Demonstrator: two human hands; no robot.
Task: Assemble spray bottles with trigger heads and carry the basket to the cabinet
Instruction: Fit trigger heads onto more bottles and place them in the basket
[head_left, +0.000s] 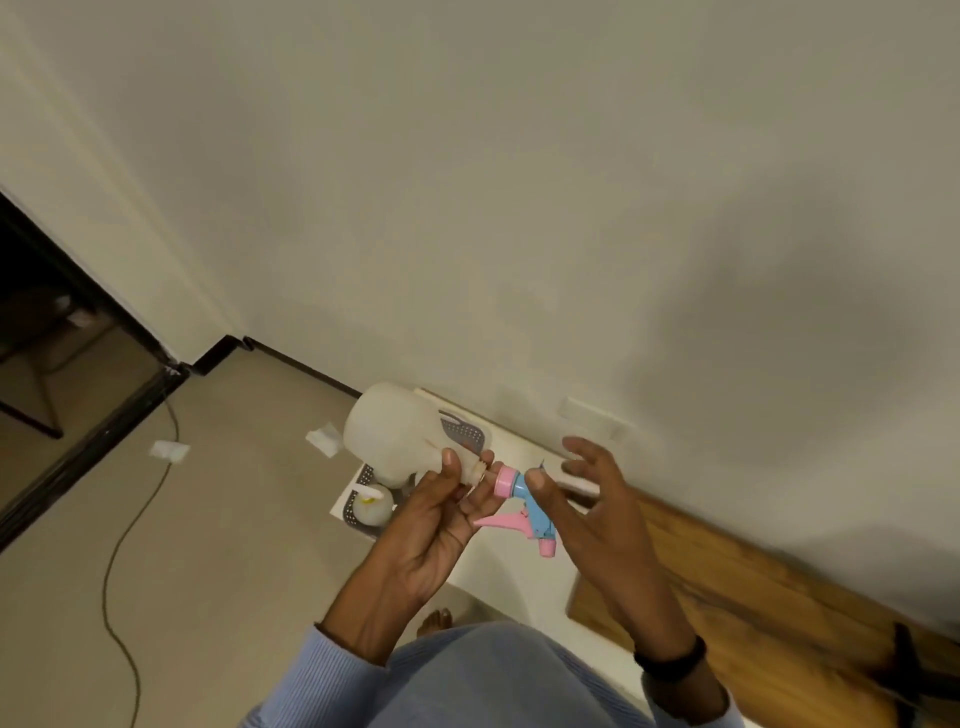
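Observation:
My left hand (441, 514) grips the neck of a translucent white spray bottle (395, 434), held tilted with its neck pointing right. A pink and blue trigger head (519, 506) sits at the bottle's neck, its pink collar against the threads. My right hand (587, 499) has its thumb on the trigger head's blue body, with the other fingers spread apart. Below the bottle a grey perforated basket (363, 478) rests on a white surface and holds another white bottle (371, 506).
A white low surface (498, 566) meets a wooden board (727, 587) along the wall. A cable (124, 545) trails over the beige floor, near two white scraps (169, 449). A dark doorway (47, 322) opens at left. My bare foot (436, 621) shows below.

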